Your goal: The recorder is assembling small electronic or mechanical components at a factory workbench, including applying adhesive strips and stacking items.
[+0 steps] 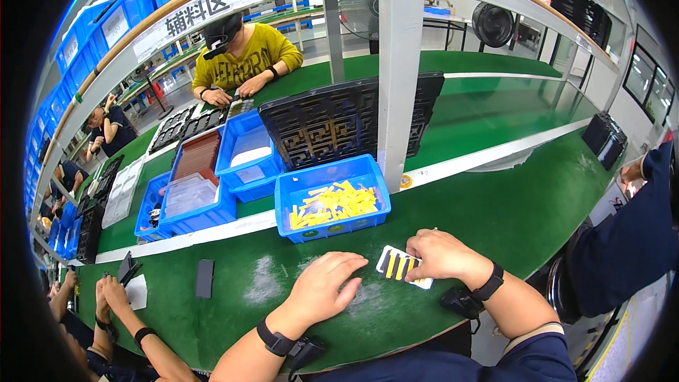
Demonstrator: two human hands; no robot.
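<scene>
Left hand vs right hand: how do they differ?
The left hand is open, apart from the striped card; the right hand is at it. The left hand's fingers reach out fairly straight; the right hand's bend down. Both wear black wristbands.

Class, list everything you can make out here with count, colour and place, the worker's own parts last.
workbench: one, green, foreground
striped card: one, white, black and yellow, right of centre
front bin: one, blue, centre
pieces: many, yellow, in front bin
other bins: many, blue, left
sheets: stack, brown, left bin
slab: one, dark grey, lower left
post: one, white, upper centre
tray: at least one, black, behind front bin
fan: at least one, black, background
people: several, dark or yellowish clothes, left and right
wristbands: two, black, worker's wrists
left grip: one, bare, over workbench
right grip: one, bare, touching striped card
</scene>
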